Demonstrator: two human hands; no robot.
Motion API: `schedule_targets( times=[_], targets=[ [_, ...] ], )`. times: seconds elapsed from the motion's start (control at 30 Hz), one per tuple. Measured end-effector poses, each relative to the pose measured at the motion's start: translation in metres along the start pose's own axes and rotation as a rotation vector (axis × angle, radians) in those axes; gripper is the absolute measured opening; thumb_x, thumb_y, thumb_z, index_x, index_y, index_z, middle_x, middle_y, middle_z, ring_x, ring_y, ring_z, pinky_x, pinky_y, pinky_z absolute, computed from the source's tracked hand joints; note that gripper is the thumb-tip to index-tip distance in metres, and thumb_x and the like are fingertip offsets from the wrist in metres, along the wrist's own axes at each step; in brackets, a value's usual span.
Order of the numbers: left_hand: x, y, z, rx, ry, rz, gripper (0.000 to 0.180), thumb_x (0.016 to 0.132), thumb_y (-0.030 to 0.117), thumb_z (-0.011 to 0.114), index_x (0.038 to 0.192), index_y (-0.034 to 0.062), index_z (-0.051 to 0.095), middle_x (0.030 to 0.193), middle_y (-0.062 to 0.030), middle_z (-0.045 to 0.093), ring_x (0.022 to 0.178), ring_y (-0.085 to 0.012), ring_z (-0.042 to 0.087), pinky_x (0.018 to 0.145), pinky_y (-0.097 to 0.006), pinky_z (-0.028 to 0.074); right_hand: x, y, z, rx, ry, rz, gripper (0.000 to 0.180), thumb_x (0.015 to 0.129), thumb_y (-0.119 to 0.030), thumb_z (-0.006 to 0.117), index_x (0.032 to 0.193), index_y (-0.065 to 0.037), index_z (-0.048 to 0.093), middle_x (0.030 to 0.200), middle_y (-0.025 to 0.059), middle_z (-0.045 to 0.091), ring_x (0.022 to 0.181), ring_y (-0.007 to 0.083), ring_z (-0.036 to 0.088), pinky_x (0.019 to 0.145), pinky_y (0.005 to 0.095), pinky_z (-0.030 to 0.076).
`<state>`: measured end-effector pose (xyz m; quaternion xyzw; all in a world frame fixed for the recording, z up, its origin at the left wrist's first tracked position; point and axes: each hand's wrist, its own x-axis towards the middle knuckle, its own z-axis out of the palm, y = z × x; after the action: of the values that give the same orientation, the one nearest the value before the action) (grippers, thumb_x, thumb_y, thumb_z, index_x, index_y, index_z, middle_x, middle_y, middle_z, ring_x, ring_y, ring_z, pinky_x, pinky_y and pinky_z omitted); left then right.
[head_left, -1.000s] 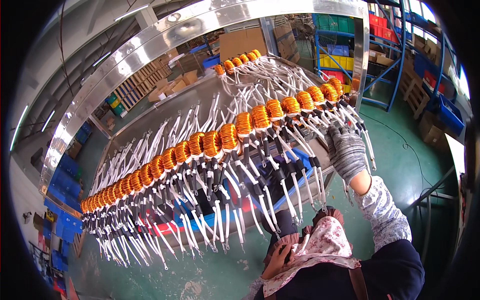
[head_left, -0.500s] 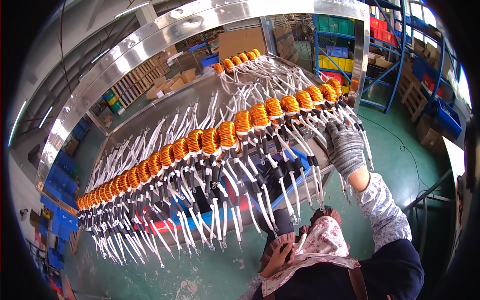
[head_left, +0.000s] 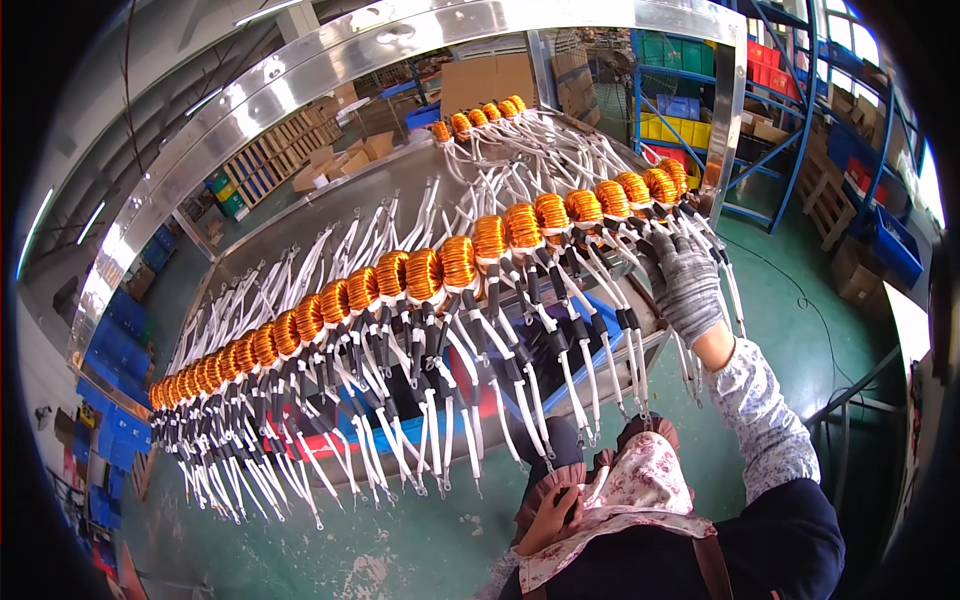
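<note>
A long row of copper-wound toroidal coils (head_left: pixel 424 276) runs along the table's near edge. Their white leads with black sleeves (head_left: pixel 520 375) hang over that edge, ring terminals at the ends. At the row's right end my right hand (head_left: pixel 688 288), in a grey knit glove, has its fingers bent round some leads just below the last coils; the fingertips are partly hidden among them. My left hand (head_left: pixel 548 522) is bare and held low by my apron (head_left: pixel 650 475). Its fingers are curled about something dark that I cannot make out.
The metal table (head_left: pixel 290 240) has a shiny frame bar (head_left: pixel 400 30) arching over it. More coils (head_left: pixel 478 117) with white leads lie at its far side. Below the hanging leads are blue bins (head_left: pixel 590 345) and a red one. Blue shelving (head_left: pixel 790 150) stands at right, cartons and pallets behind.
My right hand has shifted slightly at the leads, its fingers showing more spread and higher up. The left hand stays by the apron. The view has tilted a little.
</note>
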<state>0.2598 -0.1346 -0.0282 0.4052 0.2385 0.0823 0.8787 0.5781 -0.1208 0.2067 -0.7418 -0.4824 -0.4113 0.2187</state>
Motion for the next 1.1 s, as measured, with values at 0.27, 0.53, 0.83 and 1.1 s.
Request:
schedule_targets(
  times=[0.27, 0.53, 0.83, 1.1],
  targets=[
    [0.003, 0.001, 0.004, 0.083, -0.044, 0.011, 0.021, 0.095, 0.025, 0.042, 0.093, 0.0043, 0.046, 0.058, -0.0034, 0.046, 0.045, -0.0095, 0.039, 0.047, -0.022, 0.033, 0.011, 0.036, 0.047, 0.367, -0.161, 0.493, 0.040, 0.088, -0.031, 0.050, 0.061, -0.003, 0.059, 0.057, 0.0187, 0.057, 0.054, 0.0372, 0.055, 0.052, 0.0423, 0.042],
    [0.002, -0.008, 0.002, 0.122, -0.040, 0.053, 0.019, 0.096, 0.022, 0.041, 0.095, 0.0034, 0.046, 0.058, -0.0029, 0.045, 0.046, -0.0081, 0.039, 0.047, -0.021, 0.032, 0.001, 0.000, -0.009, 0.554, -0.059, 0.240, 0.021, 0.078, -0.015, 0.064, 0.097, -0.006, 0.062, 0.085, 0.0136, 0.063, 0.072, 0.0268, 0.062, 0.064, 0.0350, 0.049],
    [0.008, -0.014, -0.002, 0.110, -0.108, 0.050, 0.019, 0.095, 0.022, 0.042, 0.096, 0.0032, 0.046, 0.057, -0.0031, 0.045, 0.045, -0.0087, 0.040, 0.044, -0.022, 0.031, 0.014, 0.025, 0.010, 0.244, -0.059, 0.262, 0.015, 0.081, -0.013, 0.059, 0.094, -0.005, 0.062, 0.078, 0.0171, 0.063, 0.073, 0.0328, 0.061, 0.063, 0.0397, 0.048],
    [0.007, -0.015, 0.002, 0.078, -0.074, 0.062, 0.018, 0.095, 0.022, 0.043, 0.096, 0.0045, 0.047, 0.059, -0.0027, 0.046, 0.042, -0.0086, 0.038, 0.043, -0.022, 0.031, 0.008, 0.025, 0.012, 0.281, 0.060, 0.115, 0.013, 0.077, -0.013, 0.065, 0.086, -0.005, 0.063, 0.077, 0.0151, 0.062, 0.070, 0.0323, 0.060, 0.063, 0.0396, 0.047]
  ],
)
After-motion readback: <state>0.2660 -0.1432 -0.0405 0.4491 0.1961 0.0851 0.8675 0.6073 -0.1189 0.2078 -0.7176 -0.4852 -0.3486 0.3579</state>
